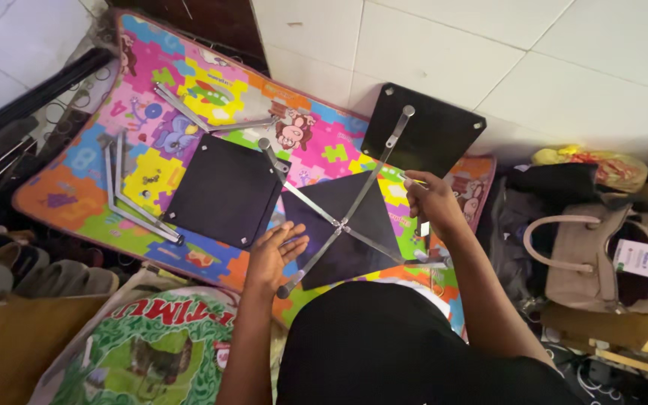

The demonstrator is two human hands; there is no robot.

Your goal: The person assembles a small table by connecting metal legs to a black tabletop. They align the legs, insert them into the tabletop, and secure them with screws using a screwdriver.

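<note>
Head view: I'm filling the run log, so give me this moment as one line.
left hand: flat on black panel | right hand: pinching thin tool | crossed metal bars: on panel | mat: underneath

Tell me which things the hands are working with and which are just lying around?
In use:
- left hand resting on the black panel
- right hand holding a thin yellow tool
- crossed metal bars

Lying about:
- second black panel
- third black panel
- spare metal bars
- beige handbag
- printed sack
- shoes

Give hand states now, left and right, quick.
Left hand: open, fingers spread, resting on the black panel beside the crossed metal bars.
Right hand: closed on a small thin tool.
</note>
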